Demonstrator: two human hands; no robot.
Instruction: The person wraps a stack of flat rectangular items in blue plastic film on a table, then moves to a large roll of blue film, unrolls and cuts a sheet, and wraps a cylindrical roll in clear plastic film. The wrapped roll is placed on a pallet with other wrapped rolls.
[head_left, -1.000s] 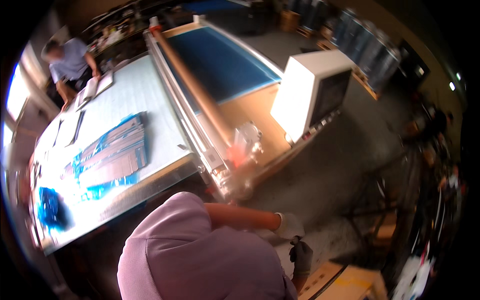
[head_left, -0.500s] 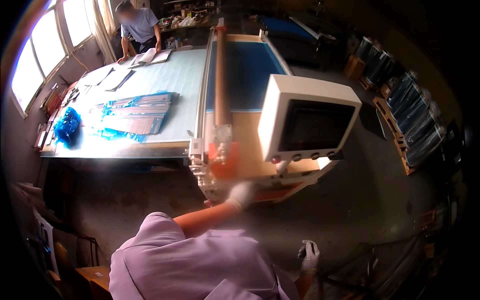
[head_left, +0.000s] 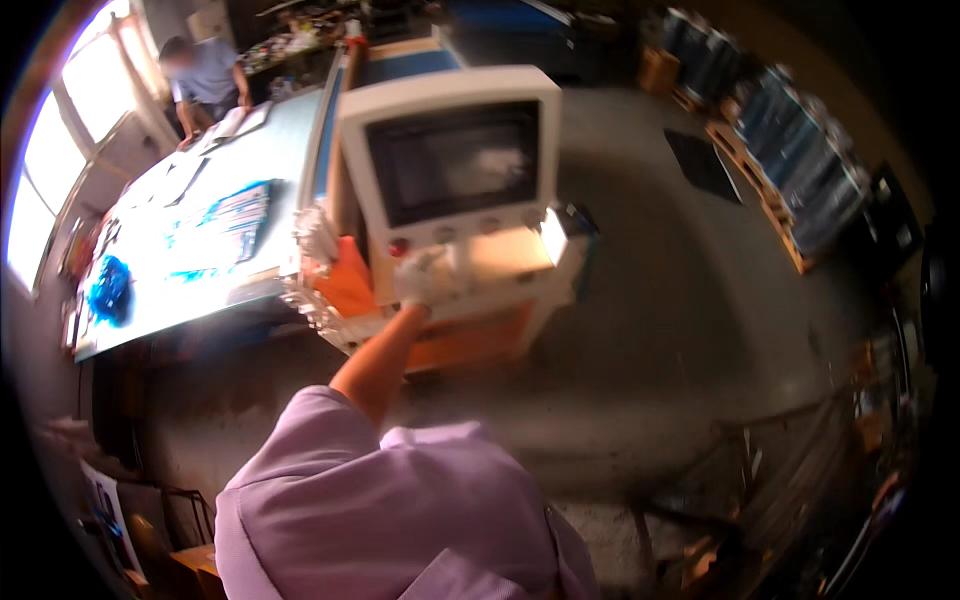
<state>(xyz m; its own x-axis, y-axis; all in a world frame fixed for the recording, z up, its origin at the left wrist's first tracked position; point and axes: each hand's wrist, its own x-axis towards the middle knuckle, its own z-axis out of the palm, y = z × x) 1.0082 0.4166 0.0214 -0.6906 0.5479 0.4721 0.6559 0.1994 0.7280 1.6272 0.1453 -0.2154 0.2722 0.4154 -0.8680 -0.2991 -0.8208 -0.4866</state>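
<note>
Control console (head_left: 450, 190), white, boxy, dark screen up top and a row of small buttons beneath it, stands at the near end of the long cutting machine; that is where the work now is. Fingers (head_left: 415, 268) of the gloved left hand (head_left: 422, 277) rest at the button row, just right of the red knob (head_left: 398, 247), curled inward toward the panel; whether they press a button or merely touch the shelf below it, I cannot tell, the glove blurs white on white. Half a second ago this hand was lower, short of the console's underside; a second ago it was down by the body. So the reach has closed and contact with the panel looks made, which I judge as the start of operating the machine. Right hand not in view now, though earlier it hung low at the side. Outward: bare forearm, then lilac sleeve (head_left: 330, 470). Orange housing (head_left: 350, 285) sits just left of the hand, under the console. Beyond it the pale tabletop (head_left: 150, 300) carries blue printed sheets (head_left: 225, 220) and a blue bundle (head_left: 108, 290) near its far-left edge. Another person (head_left: 205, 75) leans over the far end, well apart. Stacked blue drums (head_left: 800, 160) line the concrete floor (head_left: 680, 330) to the right.
</note>
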